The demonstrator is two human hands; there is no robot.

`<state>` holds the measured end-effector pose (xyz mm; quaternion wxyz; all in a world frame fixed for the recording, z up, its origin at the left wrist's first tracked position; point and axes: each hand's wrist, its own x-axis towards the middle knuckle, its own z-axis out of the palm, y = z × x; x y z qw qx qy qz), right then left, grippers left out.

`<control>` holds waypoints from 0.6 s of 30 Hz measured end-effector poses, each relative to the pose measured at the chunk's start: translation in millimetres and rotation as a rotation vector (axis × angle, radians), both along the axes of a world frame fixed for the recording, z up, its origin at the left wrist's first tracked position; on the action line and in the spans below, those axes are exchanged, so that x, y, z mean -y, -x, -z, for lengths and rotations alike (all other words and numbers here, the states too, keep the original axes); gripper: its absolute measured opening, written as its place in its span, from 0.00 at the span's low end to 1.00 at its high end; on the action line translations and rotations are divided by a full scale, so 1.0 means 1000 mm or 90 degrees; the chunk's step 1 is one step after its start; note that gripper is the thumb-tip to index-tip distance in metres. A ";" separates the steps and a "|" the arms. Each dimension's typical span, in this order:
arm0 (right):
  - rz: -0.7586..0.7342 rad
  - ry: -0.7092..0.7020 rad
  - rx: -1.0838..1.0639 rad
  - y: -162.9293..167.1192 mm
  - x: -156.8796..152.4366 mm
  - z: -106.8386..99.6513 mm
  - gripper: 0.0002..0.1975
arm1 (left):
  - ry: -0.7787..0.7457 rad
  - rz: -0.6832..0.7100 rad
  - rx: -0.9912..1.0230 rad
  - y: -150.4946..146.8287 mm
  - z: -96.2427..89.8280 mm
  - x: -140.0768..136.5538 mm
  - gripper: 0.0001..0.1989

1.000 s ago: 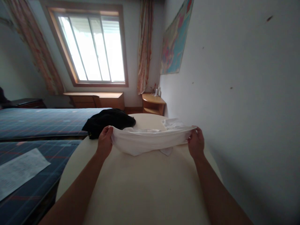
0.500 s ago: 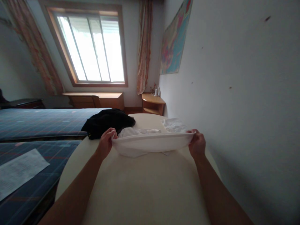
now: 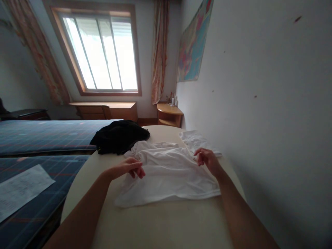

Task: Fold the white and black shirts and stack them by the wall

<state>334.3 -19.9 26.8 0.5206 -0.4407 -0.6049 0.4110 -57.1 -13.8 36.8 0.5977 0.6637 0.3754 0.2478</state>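
A white garment (image 3: 168, 176), apparently a shirt, lies spread on the round cream table (image 3: 166, 224), its wide straight edge towards me. Its far part is bunched in folds, and a white sleeve-like piece (image 3: 194, 138) reaches out at the back right. Over the garment's left side hovers my left hand (image 3: 132, 167), fingers loosely bent and apart, holding nothing. My right hand (image 3: 206, 159) is above its right side with the fingers loosely curled; no cloth shows in them.
A black piece of clothing (image 3: 119, 136) lies heaped at the table's back left. Beds with blue plaid covers (image 3: 52, 135) stand on the left, one with a printed sheet of paper (image 3: 26, 186). The white wall (image 3: 272, 121) runs close along the right side.
The white garment's edge, held up and stretched between both hands before, now lies flat nearer me. Both hands have let go and moved inward over the cloth.
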 end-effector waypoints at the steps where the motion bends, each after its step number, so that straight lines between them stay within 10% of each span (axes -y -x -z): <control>1: -0.023 -0.005 0.057 0.004 0.000 0.002 0.19 | 0.007 0.005 -0.021 -0.003 0.002 0.000 0.17; 6: -0.160 0.001 0.348 0.039 0.009 0.002 0.16 | -0.036 0.092 -0.167 -0.021 0.016 0.002 0.14; 15: -0.301 -0.084 0.559 0.087 0.021 0.002 0.12 | -0.450 -0.018 -0.376 -0.044 0.024 0.004 0.12; 18: -0.356 -0.005 0.591 0.096 0.030 0.000 0.14 | -0.400 -0.014 -0.382 -0.041 0.021 0.007 0.12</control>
